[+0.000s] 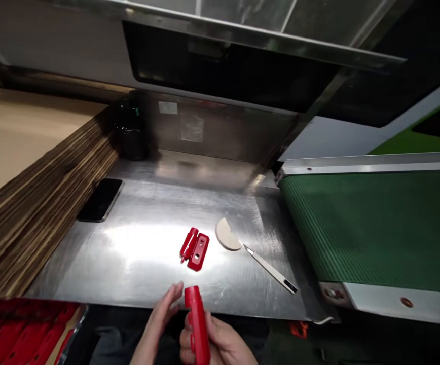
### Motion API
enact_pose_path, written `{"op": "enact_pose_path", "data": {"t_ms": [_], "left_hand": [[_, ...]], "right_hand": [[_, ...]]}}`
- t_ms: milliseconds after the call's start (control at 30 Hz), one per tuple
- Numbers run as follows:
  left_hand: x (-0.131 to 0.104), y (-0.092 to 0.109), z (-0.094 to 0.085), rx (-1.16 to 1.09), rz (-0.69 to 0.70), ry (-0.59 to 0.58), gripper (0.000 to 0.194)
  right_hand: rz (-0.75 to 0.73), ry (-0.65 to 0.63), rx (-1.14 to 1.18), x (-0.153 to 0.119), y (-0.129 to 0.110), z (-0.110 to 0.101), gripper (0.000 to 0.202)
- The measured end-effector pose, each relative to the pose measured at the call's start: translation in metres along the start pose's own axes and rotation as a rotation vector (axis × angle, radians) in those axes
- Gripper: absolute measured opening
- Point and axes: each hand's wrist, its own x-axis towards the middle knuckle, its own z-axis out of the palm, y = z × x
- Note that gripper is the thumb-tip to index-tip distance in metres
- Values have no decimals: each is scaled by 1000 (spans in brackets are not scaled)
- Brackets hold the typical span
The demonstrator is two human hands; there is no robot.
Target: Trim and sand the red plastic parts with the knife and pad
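Light falls from above onto the steel counter [147, 243], which throws back a broad white glare at its middle. The far recess under the hood [220, 66] is dim and the near edge falls into shadow. Straight edges bow toward the frame's borders. The hands [189, 332] are slightly blurred.

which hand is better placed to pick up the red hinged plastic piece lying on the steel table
Probably left: the left hand is open and free near the red hinged plastic piece, while the right hand grips a red plastic handle.
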Motion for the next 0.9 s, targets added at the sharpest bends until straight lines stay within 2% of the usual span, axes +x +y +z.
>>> {"op": "enact_pose_path", "data": {"t_ms": [67, 167, 233, 267, 333, 367, 433, 467, 500, 567, 667, 733, 800, 867, 900], "left_hand": [[-3, -12, 8, 4, 48, 36, 52], [-13, -25, 17, 73, 39, 7, 87], [-17, -27, 18, 109, -2, -46, 105], [-17, -26, 17, 114, -21, -68, 106], [-10, -23, 13, 99, -49, -66, 81], [-4, -23, 11, 88, -57, -52, 62], [7, -24, 9, 83, -39, -37, 33], [12, -26, 9, 89, -14, -44, 27], [15, -28, 10, 100, 16, -61, 25], [18, -31, 14, 131, 55, -90, 23], [20, -30, 19, 200, 22, -118, 15], [22, -24, 21, 256, -4, -140, 15], [24, -17, 21, 316, -24, -159, 19], [24, -10, 20, 390, -54, -175, 25], [23, -8, 20, 427, -71, -182, 28]], "right_hand": [[80, -49, 19, 3, 10, 4, 53], [90, -33, 3, -3, 21, 10, 50], [58, -8, -122, -11, 20, 11, 57], [31, 14, -225, -17, 15, 10, 64], [-99, 131, -512, -29, -5, 5, 76], [-199, 248, -693, -36, -21, 1, 76], [-420, 587, -1134, -49, -60, -10, 60], [-502, 804, -1372, -54, -81, -17, 50], [-562, 949, -1583, -57, -101, -25, 42], [-591, 1022, -1742, -56, -132, -39, 29], [-527, 988, -1835, -46, -155, -54, 18], [-503, 1005, -1879, -42, -157, -58, 14], [-503, 1075, -1886, -44, -156, -58, 16], [-505, 1154, -1867, -53, -152, -52, 22], [-496, 1150, -1846, -60, -148, -46, 26]]}}
